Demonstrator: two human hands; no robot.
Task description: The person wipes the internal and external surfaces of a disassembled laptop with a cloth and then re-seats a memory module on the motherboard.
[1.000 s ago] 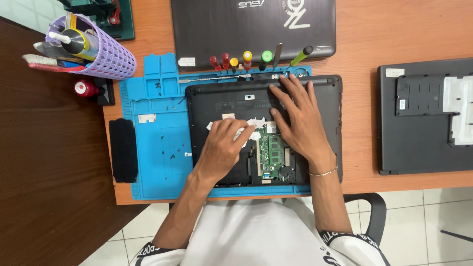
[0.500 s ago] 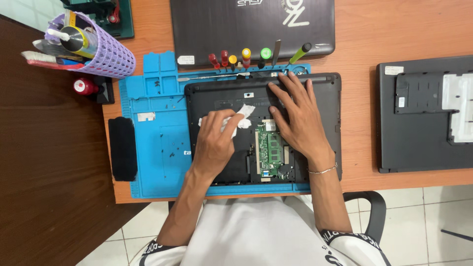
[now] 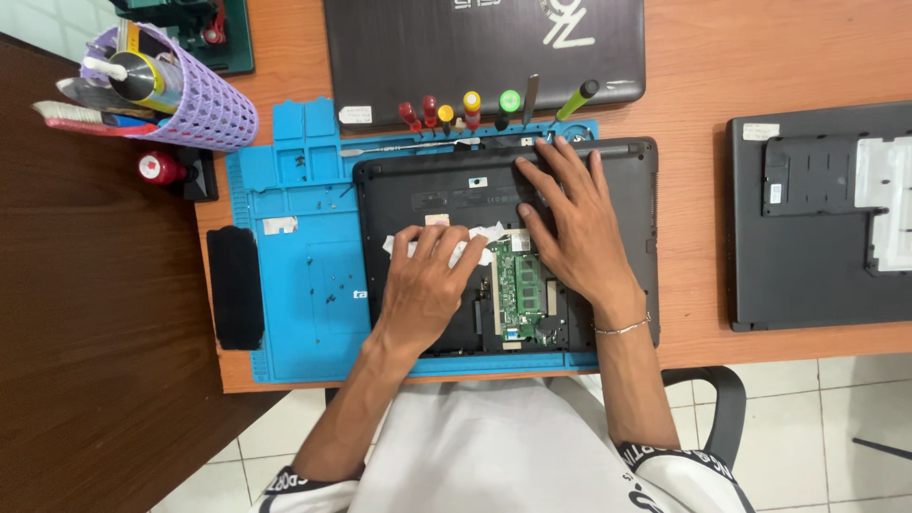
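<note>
Since before, left hand fingers pinch white paper strip, lying left-right; right hand flat, open.

The left hand covers part of the white strip; the second laptop and third laptop are cut off by the edges.

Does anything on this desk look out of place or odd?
Small screws lie scattered loose on the blue mat, not gathered in a compartment. The laptop has its bottom panel open, showing a green board. Nothing looks spilled or broken.
</note>
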